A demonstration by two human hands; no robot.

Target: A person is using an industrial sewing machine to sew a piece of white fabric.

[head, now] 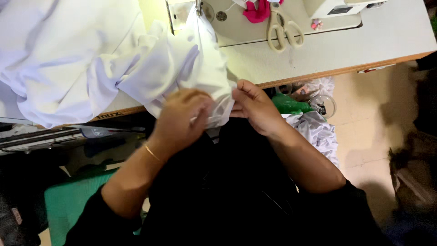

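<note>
Your left hand (182, 118) and right hand (255, 107) each pinch the white fabric (182, 68) in a closed grip at the surface's (346, 54) front edge; scissors (283, 29) lie near its back edge.

Both forearms, bare below dark sleeves, converge toward the table edge (318, 73). The left hand (182, 119) is curled, knuckles up, fingers pinched closed, a thin bangle at its wrist. The right hand (256, 107) pinches just beside it.

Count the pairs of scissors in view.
1: cream-handled scissors lying on the sewing machine bed, beside the pink cloth scrap. Others may be hidden under the white fabric.
</note>
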